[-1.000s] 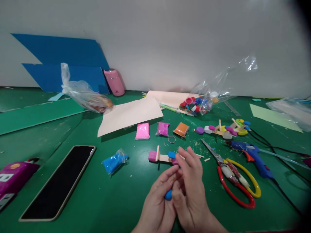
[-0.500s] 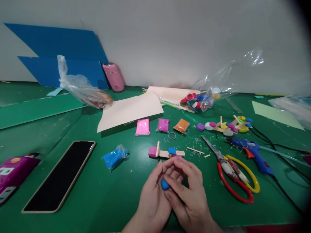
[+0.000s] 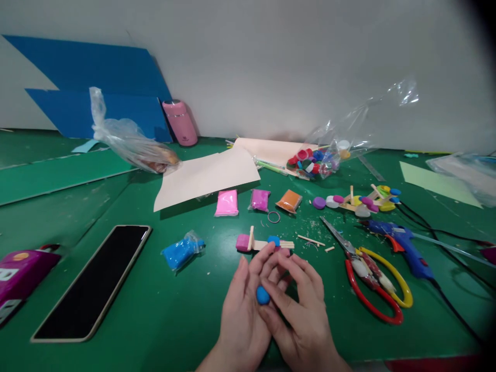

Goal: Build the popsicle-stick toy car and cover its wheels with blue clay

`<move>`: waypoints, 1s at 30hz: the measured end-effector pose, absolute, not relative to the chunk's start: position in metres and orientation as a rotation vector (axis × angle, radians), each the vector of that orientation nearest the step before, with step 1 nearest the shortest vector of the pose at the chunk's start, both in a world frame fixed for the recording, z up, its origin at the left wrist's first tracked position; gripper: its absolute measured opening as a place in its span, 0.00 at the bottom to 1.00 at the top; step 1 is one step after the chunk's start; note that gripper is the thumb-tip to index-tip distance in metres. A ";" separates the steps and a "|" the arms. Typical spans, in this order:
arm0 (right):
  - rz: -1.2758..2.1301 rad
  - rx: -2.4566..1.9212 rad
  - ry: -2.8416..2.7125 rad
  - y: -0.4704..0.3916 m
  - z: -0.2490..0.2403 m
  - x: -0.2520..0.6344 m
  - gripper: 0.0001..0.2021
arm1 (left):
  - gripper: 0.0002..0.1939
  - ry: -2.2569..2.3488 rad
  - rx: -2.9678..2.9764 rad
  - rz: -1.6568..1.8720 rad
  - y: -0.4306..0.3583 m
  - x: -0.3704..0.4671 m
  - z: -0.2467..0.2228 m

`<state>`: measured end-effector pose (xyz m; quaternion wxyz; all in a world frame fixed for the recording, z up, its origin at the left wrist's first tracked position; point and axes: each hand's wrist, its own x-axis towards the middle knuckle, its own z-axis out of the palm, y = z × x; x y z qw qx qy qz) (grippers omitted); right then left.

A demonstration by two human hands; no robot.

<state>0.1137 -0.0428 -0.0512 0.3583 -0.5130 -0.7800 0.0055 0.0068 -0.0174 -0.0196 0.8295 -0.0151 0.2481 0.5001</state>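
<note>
A small ball of blue modelling clay (image 3: 263, 295) rests in the cupped palm of my left hand (image 3: 242, 315), whose fingers are extended upward. Thumb and index finger of my right hand (image 3: 302, 310) touch the ball from the right, pressing it against the left palm. Just beyond my fingertips lies a little craft-stick model (image 3: 261, 245) with pink and blue pieces on it, partly covered by my fingers. An opened packet of blue clay (image 3: 182, 251) lies to the left of my hands.
Pink (image 3: 227, 203), purple (image 3: 259, 200) and orange clay packets (image 3: 289, 200) lie beyond the model. Scissors (image 3: 370, 276) and a blue glue gun (image 3: 403, 245) with its cord lie right. A phone (image 3: 93, 281) is left; bagged bottle caps (image 3: 313, 163) and a pink flask (image 3: 180, 123) stand behind.
My left fingers have straightened and spread slightly, showing more of the palm. The blue ball stays between my hands, and more of it shows. The view has shifted very slightly.
</note>
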 end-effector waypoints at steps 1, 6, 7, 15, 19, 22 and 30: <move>-0.007 -1.319 -2.027 -0.043 -0.051 0.114 0.17 | 0.26 0.523 -0.049 1.070 -0.017 0.006 -0.018; 0.034 -1.332 -2.043 -0.046 -0.053 0.115 0.25 | 0.26 0.479 -0.101 1.049 -0.013 0.003 -0.016; 0.042 -1.336 -2.032 -0.046 -0.054 0.115 0.25 | 0.26 0.470 -0.106 1.041 -0.013 0.002 -0.017; 0.020 -1.286 -2.013 -0.049 -0.057 0.117 0.20 | 0.17 0.552 -0.034 1.014 -0.027 0.010 -0.034; 0.102 -1.320 -2.025 -0.050 -0.057 0.117 0.15 | 0.09 0.659 0.036 1.020 -0.037 0.011 -0.048; 0.177 -1.367 -2.021 -0.051 -0.058 0.117 0.13 | 0.08 0.711 0.032 1.014 -0.039 0.009 -0.052; 0.153 -1.331 -2.013 -0.050 -0.058 0.117 0.15 | 0.11 0.612 0.010 1.037 -0.034 0.009 -0.045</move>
